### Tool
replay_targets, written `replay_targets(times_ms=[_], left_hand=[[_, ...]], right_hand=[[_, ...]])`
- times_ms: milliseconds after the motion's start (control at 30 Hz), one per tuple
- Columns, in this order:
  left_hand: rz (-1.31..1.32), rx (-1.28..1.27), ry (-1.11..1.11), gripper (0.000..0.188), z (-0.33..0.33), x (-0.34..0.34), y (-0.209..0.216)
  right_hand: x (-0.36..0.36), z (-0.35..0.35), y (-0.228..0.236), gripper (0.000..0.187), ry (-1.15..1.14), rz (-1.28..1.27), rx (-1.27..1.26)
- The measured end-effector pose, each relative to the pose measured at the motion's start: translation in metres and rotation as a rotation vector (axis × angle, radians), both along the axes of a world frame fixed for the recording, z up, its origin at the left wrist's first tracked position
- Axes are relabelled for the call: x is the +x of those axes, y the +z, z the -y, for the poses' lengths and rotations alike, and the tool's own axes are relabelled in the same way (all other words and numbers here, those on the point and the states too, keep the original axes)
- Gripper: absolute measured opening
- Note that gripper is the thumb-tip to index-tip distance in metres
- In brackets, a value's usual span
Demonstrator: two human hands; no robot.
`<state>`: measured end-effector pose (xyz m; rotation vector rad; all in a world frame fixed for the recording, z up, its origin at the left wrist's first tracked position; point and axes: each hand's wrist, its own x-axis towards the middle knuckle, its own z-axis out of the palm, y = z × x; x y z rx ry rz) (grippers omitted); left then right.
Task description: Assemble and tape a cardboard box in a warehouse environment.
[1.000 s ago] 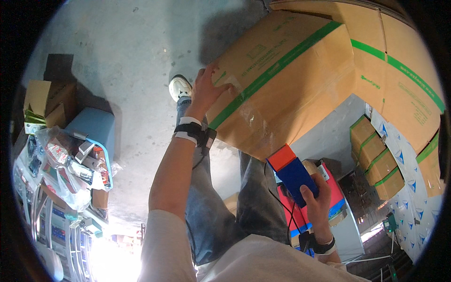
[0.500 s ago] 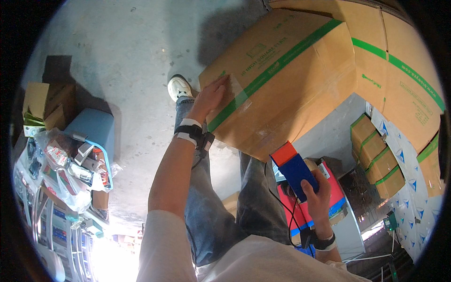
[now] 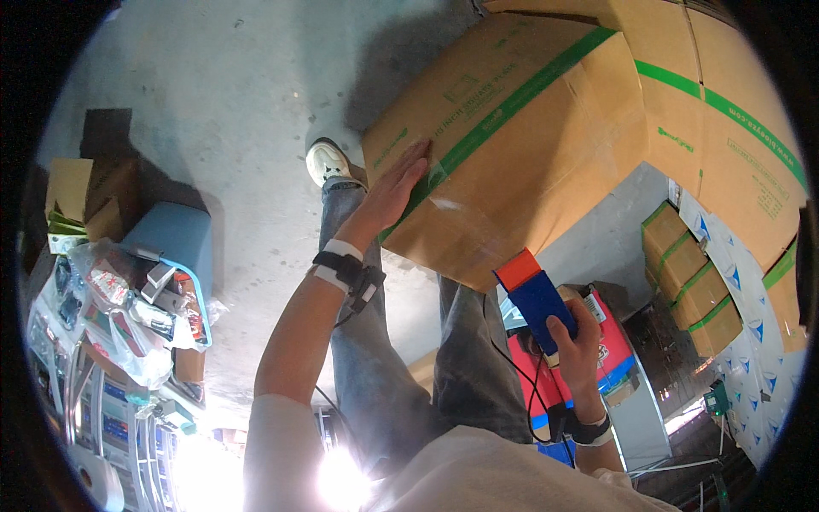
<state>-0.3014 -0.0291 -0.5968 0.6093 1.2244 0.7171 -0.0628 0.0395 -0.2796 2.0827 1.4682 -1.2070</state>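
Note:
A large cardboard box (image 3: 546,145) with a green stripe stands tilted in front of me. My left hand (image 3: 397,189) lies along its near left edge, fingers stretched out flat against the cardboard beside the stripe. In my right hand (image 3: 577,341) is a flat blue rectangular block with an orange end (image 3: 537,305), thumb on one side and fingers wrapped behind. Its orange end points toward the box's lower edge, and I cannot tell whether the two touch. What kind of thing it is does not show.
More large cartons (image 3: 742,128) rise at the right, with smaller green-taped boxes (image 3: 689,277) below them. A blue bin (image 3: 179,243) filled with bagged items stands at the left, next to an open carton (image 3: 68,192). A red case (image 3: 610,350) sits behind my right hand.
My left hand has slid a little farther along the box edge, and its fingers lie flatter. The right hand keeps the blue block nearly in place, shifted slightly upward.

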Motion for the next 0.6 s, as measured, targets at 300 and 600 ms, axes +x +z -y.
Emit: replay_targets(times_ms=[300,600], left_hand=[[-0.156,-0.23,0.026,0.061,0.01,-0.013,-0.034],[0.015,-0.006,0.051,0.068,0.01,-0.002,0.006]], right_hand=[[0.006,-0.006,-0.012,0.022,0.017,-0.034,-0.09],[0.032,0.001,-0.038,0.024,0.125,-0.084,-0.061]])
